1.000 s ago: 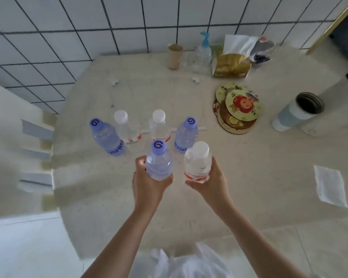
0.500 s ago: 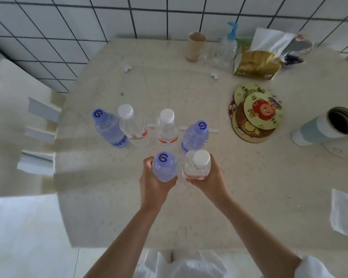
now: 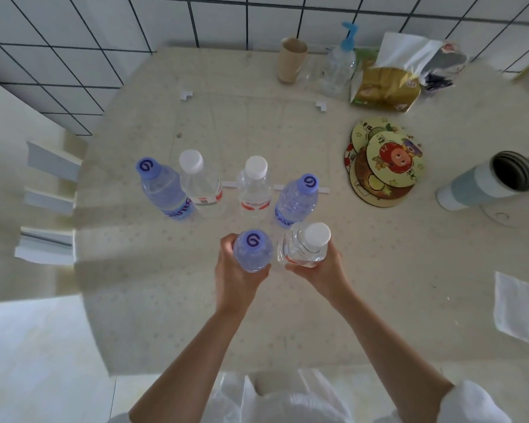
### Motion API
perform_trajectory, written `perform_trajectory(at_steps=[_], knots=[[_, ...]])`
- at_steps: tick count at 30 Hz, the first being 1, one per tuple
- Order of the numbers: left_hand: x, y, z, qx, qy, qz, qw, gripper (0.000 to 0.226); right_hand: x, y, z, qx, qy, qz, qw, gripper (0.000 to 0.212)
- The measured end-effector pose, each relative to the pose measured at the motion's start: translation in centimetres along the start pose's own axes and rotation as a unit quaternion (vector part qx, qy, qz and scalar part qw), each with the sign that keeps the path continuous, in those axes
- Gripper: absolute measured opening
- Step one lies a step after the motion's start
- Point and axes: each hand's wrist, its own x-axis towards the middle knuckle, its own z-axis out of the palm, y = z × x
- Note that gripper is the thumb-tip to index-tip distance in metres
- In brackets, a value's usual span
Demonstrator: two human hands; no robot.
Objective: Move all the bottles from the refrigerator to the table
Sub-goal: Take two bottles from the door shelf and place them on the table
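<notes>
Speckled round table, ribbed plastic bottles

I am reading a purple spiral mark on three blue bottle caps, while the labels and coaster characters are staying illegible.

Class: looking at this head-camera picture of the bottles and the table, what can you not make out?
- Refrigerator: outside the head view.
- Bases of the blue-capped bottle and white-capped bottle: hidden by the left hand and right hand.
- Label text: too small.
</notes>
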Motion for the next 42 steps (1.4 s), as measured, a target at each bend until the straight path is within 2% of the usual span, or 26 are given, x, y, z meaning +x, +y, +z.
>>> perform_trajectory(at_steps=[8,14,18,22,26,30,33,36,42], knots=[[1.2,-1.0,-0.1,0.006,-0.034,0.033,0.999,0.073,-0.3,0.4,0.8,0.014,0.001,0.016,1.0,0.075],[1.5,-1.3,0.0,0.018,-0.05,0.039,0.998,0.07,-0.7,0.5,1.7,-0.005,0.042,0.048,0.998,0.075],[1.4,-1.8,-0.3,-0.014,-0.061,0.049,0.997,0.07,-1.5,0.0,2.5,-0.018,0.078,0.066,0.995,0.075],[0.2,-2.0,-1.8,-0.045,-0.103,0.056,0.992,0.065,-3.4,0.4,2.9,-0.035,0.104,0.073,0.991,0.053],[-2.4,-2.2,-4.0,-0.034,-0.082,0.024,0.996,0.037,-6.4,0.7,2.9,-0.03,0.116,0.085,0.989,0.042],[-6.0,-2.9,-5.1,-0.04,-0.01,0.032,0.999,0.018,-10.2,0.6,3.3,-0.013,0.076,0.076,0.994,0.03],[-9.6,-3.0,-5.3,-0.049,0.021,0.044,0.998,0.015,-13.3,0.5,3.5,0.021,0.039,0.075,0.996,0.021],[-13.7,-3.8,-6.0,-0.056,0.031,0.045,0.997,0.016,-16.3,0.8,3.8,-0.005,0.006,0.063,0.998,0.015],[-25.1,-6.7,-9.8,-0.032,0.07,-0.027,0.997,0.025,-23.7,-0.5,4.1,-0.089,-0.166,0.01,0.982,0.023]])
